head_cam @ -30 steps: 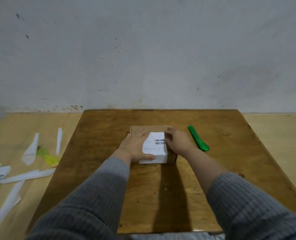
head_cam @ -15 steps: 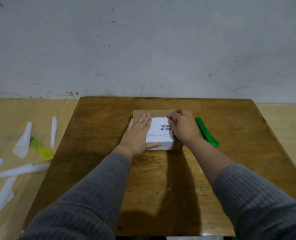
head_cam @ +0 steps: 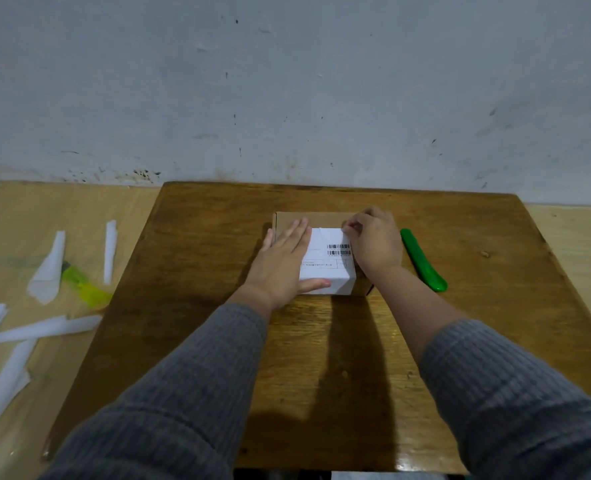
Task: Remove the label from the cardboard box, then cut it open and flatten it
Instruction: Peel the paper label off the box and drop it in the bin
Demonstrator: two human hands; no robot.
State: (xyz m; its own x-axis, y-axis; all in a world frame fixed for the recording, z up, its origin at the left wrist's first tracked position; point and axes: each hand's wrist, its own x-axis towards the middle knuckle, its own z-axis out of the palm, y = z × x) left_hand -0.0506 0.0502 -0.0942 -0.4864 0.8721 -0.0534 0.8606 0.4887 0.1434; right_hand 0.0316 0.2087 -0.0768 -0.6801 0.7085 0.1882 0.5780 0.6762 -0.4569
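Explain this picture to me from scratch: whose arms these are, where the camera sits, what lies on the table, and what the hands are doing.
There is no machine here. The camera is worn on a person's head and looks forward and down, so the two grey sleeves coming in from the bottom are that person's own arms.

On the dark wooden table sits a small cardboard box with a white label that wraps over its top and front. The left hand lies flat and open on the box, holding it steady. The right hand has its fingertips pinched at the label's far right corner, apparently to peel it; whether the corner has lifted is too small to tell.

A green cutter lies untouched on the table, just right of the box. On the lighter surface to the left lie white paper strips and a yellow-green cutter.
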